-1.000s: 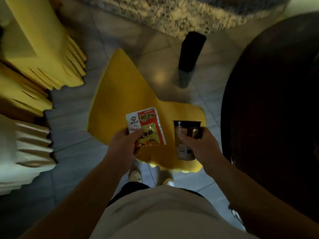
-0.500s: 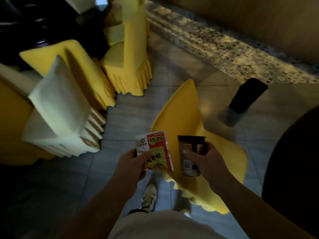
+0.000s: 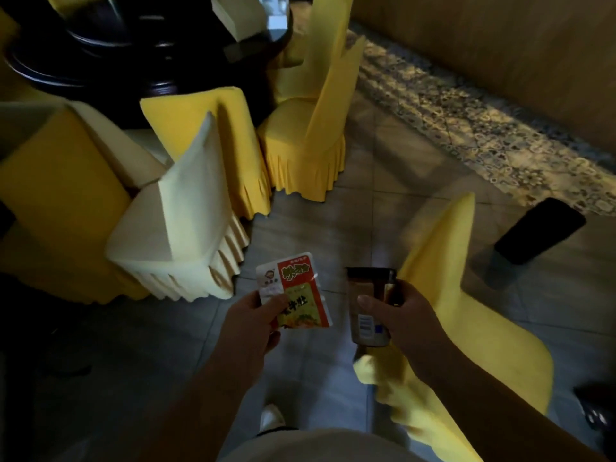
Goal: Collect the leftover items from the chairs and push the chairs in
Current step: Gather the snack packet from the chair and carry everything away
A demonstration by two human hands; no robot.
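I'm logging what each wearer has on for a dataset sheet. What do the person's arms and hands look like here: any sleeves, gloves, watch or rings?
Both forearms are bare as far as the frame shows, with no sleeves in view. The left hand and right hand wear no gloves, and no watch, bracelet or ring shows, though the light is dim.

The snack packet (image 3: 293, 291) is showing Chinese print: yellow characters on its red top band, too blurred to read, and black characters below ending in "肚". At three o'clock from it, the cup (image 3: 368, 308) is carrying a white barcode label, its digits unreadable.
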